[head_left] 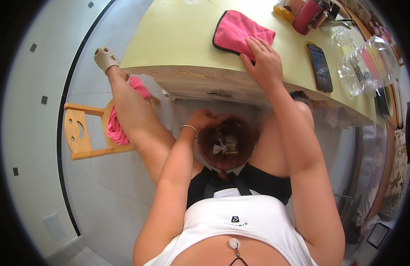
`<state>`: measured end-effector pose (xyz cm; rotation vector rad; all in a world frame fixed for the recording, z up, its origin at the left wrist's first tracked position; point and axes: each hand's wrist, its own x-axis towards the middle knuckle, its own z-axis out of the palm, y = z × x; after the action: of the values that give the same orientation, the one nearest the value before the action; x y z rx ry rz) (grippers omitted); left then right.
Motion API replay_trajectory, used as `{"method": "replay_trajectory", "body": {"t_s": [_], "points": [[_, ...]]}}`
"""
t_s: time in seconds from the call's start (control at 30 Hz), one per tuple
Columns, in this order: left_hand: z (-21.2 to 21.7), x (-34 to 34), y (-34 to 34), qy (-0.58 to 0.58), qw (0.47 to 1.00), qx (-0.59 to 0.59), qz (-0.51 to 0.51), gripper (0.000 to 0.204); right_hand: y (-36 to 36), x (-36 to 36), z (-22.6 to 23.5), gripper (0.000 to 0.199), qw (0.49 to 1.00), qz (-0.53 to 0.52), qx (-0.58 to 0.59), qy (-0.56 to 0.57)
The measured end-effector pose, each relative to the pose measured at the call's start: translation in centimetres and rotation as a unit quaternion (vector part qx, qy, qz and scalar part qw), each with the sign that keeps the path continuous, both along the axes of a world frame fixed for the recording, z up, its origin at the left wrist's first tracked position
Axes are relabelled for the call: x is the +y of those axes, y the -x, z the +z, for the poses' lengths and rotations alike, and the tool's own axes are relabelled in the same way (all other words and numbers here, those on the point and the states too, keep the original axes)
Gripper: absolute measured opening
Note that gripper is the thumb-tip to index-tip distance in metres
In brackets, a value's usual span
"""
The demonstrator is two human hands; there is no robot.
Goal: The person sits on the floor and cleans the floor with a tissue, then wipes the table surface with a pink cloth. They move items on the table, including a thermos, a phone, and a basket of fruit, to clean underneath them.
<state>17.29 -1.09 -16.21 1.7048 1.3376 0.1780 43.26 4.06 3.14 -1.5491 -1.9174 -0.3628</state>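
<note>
My right hand (266, 63) lies flat on the near right corner of a folded pink cloth (240, 33) with a dark edge, on the pale yellow tabletop. Its fingers are stretched out. Below the table edge, my left hand (201, 119) is closed on the far left rim of a round, dark reddish waste bin (208, 150). Its fingertips are blurred against the bin. The bin stands between my legs. Inside it are a crumpled white tissue (219, 148) and a small printed wrapper (230, 144).
On the table (178, 40) at right are a dark phone (319, 66), a large clear plastic bottle (366, 66) and a red flask (307, 17). A small wooden chair (83, 128) with pink cloth (116, 126) on it stands at left, beside my outstretched leg.
</note>
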Motion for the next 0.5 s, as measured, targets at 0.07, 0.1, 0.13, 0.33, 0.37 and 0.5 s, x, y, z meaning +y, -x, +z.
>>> {"method": "replay_trajectory", "body": {"t_s": [0.07,0.1,0.13,0.33,0.37,0.5], "points": [[-2.8,0.0,0.6,-0.040,0.998,0.038,0.032,0.043,0.3,0.1,0.0,0.046,1.000,0.002,0.005,-0.009],[-3.2,0.0,0.7,-0.060,0.996,0.055,0.046,0.044,0.3,0.1,-0.1,0.046,1.000,0.001,0.006,-0.013],[-3.5,0.2,1.0,-0.099,0.990,0.060,0.086,0.046,0.3,0.2,0.0,0.046,1.000,0.002,0.008,-0.017],[-0.9,2.6,3.6,-0.146,0.954,0.178,0.192,0.045,-0.2,0.3,-0.7,0.043,0.999,0.002,0.008,-0.031],[-1.6,3.0,4.8,-0.175,0.943,0.182,0.218,0.043,0.0,0.4,-0.6,0.043,0.999,0.003,0.010,-0.035],[-0.9,2.7,4.8,-0.185,0.921,0.208,0.272,0.037,-0.4,0.5,-1.1,0.042,0.999,-0.002,0.003,-0.048]]}}
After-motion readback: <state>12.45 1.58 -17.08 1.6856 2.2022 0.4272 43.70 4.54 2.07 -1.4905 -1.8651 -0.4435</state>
